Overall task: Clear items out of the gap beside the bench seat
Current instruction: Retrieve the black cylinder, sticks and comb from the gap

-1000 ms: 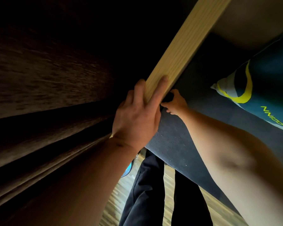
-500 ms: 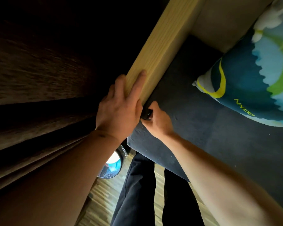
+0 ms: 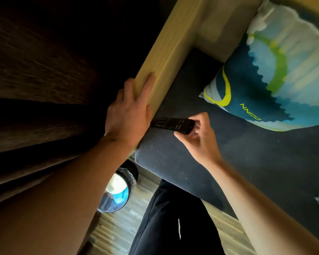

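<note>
A black remote control (image 3: 170, 124) with small pale buttons lies across the left edge of the dark blue seat cushion (image 3: 238, 162). My right hand (image 3: 199, 138) pinches its right end between thumb and fingers. Its left end reaches the gap under the pale wooden armrest (image 3: 166, 57) and disappears behind my left hand (image 3: 129, 115). That hand lies flat on the armrest, fingers spread along the wood and over its outer side.
A blue, green and white pillow (image 3: 269, 76) lies at the back right of the seat. A dark curtain (image 3: 35, 80) hangs on the left. Below stands a round bin (image 3: 118, 190) with a plastic liner on wooden flooring, beside my dark trousers (image 3: 171, 223).
My right hand has drawn the black remote out of the gap and to the right across the cushion. My left hand has stayed on the armrest. The camera view has shifted right.
</note>
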Available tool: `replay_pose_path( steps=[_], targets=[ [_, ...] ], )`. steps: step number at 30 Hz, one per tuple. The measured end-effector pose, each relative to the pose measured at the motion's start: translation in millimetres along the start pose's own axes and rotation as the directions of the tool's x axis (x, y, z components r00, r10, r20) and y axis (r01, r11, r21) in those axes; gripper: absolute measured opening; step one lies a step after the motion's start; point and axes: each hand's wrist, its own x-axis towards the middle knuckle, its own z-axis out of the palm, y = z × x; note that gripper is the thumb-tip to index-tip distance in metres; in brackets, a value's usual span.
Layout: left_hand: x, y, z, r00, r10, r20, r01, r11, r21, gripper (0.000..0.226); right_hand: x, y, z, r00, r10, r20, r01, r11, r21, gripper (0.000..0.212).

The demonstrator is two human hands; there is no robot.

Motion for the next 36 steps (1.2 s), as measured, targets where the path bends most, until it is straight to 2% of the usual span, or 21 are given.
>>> replay_pose_path(
  steps=[5, 9, 13, 14, 16, 18, 20, 22, 24, 26, 28, 30, 36],
  targets=[
    [-1.8, 5.4, 1.1, 0.999, -0.038, 0.002, 0.038, 0.998, 0.046, 0.079, -29.5, -6.3, -20.5, 0.996, 0.050, -0.070, -0.042, 0.993, 0.113, 0.046],
    [-6.0, 10.3, -1.1, 0.999, -0.048, -0.023, 0.048, 0.999, -0.002, 0.077, -50.2, -4.4, -32.4, 0.995, 0.093, -0.043, -0.080, 0.967, 0.240, 0.040],
    [-22.6, 35.7, 4.1, 0.963, -0.252, -0.097, 0.236, 0.960, -0.152, 0.075, -64.5, 1.5, -44.6, 0.996, 0.091, -0.012, -0.081, 0.932, 0.354, 0.032],
    [-28.9, 42.7, 6.5, 0.955, -0.261, -0.143, 0.229, 0.951, -0.206, 0.069, -68.3, 3.5, -49.0, 0.995, 0.099, -0.013, -0.088, 0.931, 0.355, 0.031],
    [-39.3, 51.1, 13.8, 0.943, -0.170, -0.288, 0.075, 0.947, -0.313, 0.050, -71.9, 6.7, -58.4, 0.993, 0.117, -0.027, -0.101, 0.935, 0.341, 0.030],
    [-48.2, 65.1, 23.3, 0.950, -0.053, -0.309, -0.086, 0.903, -0.421, 0.039, -75.5, 12.5, -72.3, 0.989, 0.144, -0.045, -0.121, 0.937, 0.328, 0.031],
    [-50.5, 86.4, 30.0, 0.984, 0.060, -0.170, -0.147, 0.814, -0.563, 0.035, -78.1, 17.6, -88.4, 0.986, 0.158, -0.052, -0.134, 0.941, 0.311, 0.032],
    [-50.7, 107.0, 31.8, 0.974, 0.221, 0.047, -0.142, 0.761, -0.633, 0.039, -80.8, 18.7, -99.7, 0.987, 0.155, -0.034, -0.138, 0.946, 0.294, 0.033],
    [-48.6, 134.9, 34.1, 0.903, 0.354, 0.244, -0.093, 0.715, -0.693, 0.051, -86.3, 18.7, -117.8, 0.988, 0.151, -0.029, -0.135, 0.942, 0.307, 0.034],
    [-46.5, 157.5, 33.0, 0.821, 0.441, 0.363, -0.043, 0.682, -0.730, 0.062, -92.6, 17.7, -132.3, 0.989, 0.143, -0.029, -0.123, 0.927, 0.354, 0.034],
    [-43.3, 182.9, 29.9, 0.730, 0.538, 0.422, -0.069, 0.672, -0.737, 0.064, -99.5, 16.3, -151.6, 0.988, 0.144, -0.056, -0.110, 0.909, 0.401, 0.032],
    [-37.9, 207.9, 29.0, 0.659, 0.608, 0.443, -0.121, 0.667, -0.735, 0.054, -105.6, 16.7, -169.9, 0.987, 0.151, -0.062, -0.109, 0.892, 0.438, 0.031],
    [-31.5, 271.5, 42.9, 0.625, 0.592, 0.509, -0.176, 0.741, -0.648, 0.028, -120.4, 35.8, -217.6, 0.987, 0.150, -0.057, -0.105, 0.871, 0.481, 0.032]
  ],
)
